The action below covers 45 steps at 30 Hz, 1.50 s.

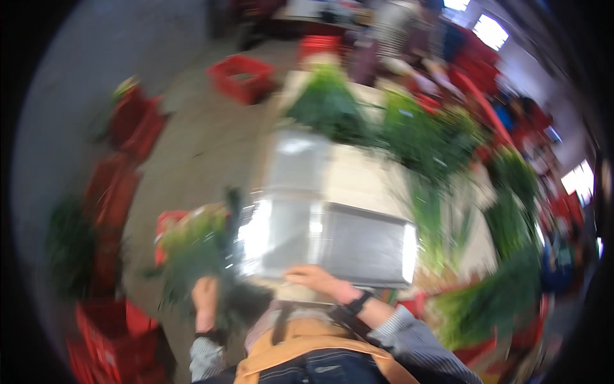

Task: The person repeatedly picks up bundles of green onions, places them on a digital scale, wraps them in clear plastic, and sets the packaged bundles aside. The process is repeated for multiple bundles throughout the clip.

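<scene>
My left hand (205, 294) is low on the left, against the dark leaf ends of a bunch of long green leafy vegetables (192, 249), possibly spring onions. The bunch lies over a red plastic crate (165, 223). Blur hides whether the fingers hold any leaves. My right hand (309, 278), with a black band at the wrist, is at the near edge of the shiny metal trays. One tray (367, 245) lies to its right and another (285, 235) ahead of it. I cannot make out whether the fingers grip a rim.
Leafy bunches (331, 103) lie along the table's (364, 175) far end, with more (427, 129) on its right. Red crates (242, 77) stand on the floor, several along the left (115, 336). A person (398, 38) is beyond the table. A leafy bunch (484, 297) lies near right.
</scene>
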Each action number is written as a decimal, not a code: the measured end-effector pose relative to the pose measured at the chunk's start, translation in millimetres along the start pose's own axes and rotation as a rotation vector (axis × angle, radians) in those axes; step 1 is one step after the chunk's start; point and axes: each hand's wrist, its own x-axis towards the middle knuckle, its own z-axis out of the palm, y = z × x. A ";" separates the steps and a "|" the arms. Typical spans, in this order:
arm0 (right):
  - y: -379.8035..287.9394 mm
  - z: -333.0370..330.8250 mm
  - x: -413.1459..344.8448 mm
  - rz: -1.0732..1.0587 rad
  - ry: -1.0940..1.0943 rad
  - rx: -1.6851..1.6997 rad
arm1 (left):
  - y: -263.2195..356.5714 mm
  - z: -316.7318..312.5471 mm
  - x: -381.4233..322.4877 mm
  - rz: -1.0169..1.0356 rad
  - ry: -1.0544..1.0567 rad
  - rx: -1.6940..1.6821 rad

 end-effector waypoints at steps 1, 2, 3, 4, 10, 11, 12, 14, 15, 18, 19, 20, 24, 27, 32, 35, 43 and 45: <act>7.9 -12.9 -6.1 0.032 -0.016 0.085 | 12.6 9.1 11.3 0.048 0.001 -0.047; 14.0 -20.7 -13.2 0.008 0.048 0.182 | 23.4 13.7 19.2 0.085 -0.015 -0.095; 19.9 -28.0 -23.3 -0.002 0.190 0.194 | 34.0 20.5 26.7 0.134 -0.049 -0.093; 28.3 -42.9 -41.5 0.034 0.274 0.261 | 44.3 28.1 30.0 0.151 -0.082 -0.130; 87.1 -117.7 -153.1 0.060 0.833 0.413 | 83.2 69.5 40.7 0.252 -0.190 -0.190; 99.4 -129.7 -174.6 0.010 0.893 0.369 | 87.9 73.2 42.4 0.259 -0.208 -0.182; 113.0 -141.9 -193.2 0.049 0.950 0.377 | 93.0 78.5 42.4 0.265 -0.223 -0.175; 142.8 -164.2 -222.0 0.149 1.064 0.446 | 102.5 84.3 41.6 0.314 -0.240 -0.201; 159.8 -172.0 -241.2 0.077 1.092 0.437 | 107.3 86.3 40.9 0.343 -0.232 -0.154; 220.3 -201.4 -279.2 0.139 1.280 0.446 | 118.0 88.1 29.0 0.422 -0.248 -0.042; 242.0 -211.6 -289.7 0.137 1.337 0.488 | 120.6 88.3 23.8 0.418 -0.242 -0.034; 263.4 -223.0 -300.2 0.158 1.391 0.467 | 122.7 87.9 17.8 0.414 -0.242 -0.016; 329.2 -270.8 -328.9 0.246 1.508 0.525 | 127.6 82.9 -7.9 0.362 -0.200 0.043; 347.6 -288.4 -337.0 0.255 1.524 0.632 | 130.3 77.5 -26.9 0.333 -0.180 0.084; 341.8 -289.4 -349.4 0.223 1.611 0.342 | 136.7 73.1 -50.6 0.160 -0.240 0.040; 337.7 -285.1 -369.9 0.240 1.684 0.338 | 143.6 80.1 -54.1 0.173 -0.295 0.071; 334.0 -270.6 -420.3 0.246 1.806 0.325 | 178.6 122.8 -27.1 0.427 -0.351 0.066; 341.1 -260.1 -427.2 0.159 1.891 0.355 | 182.4 130.2 -18.9 0.464 -0.354 0.050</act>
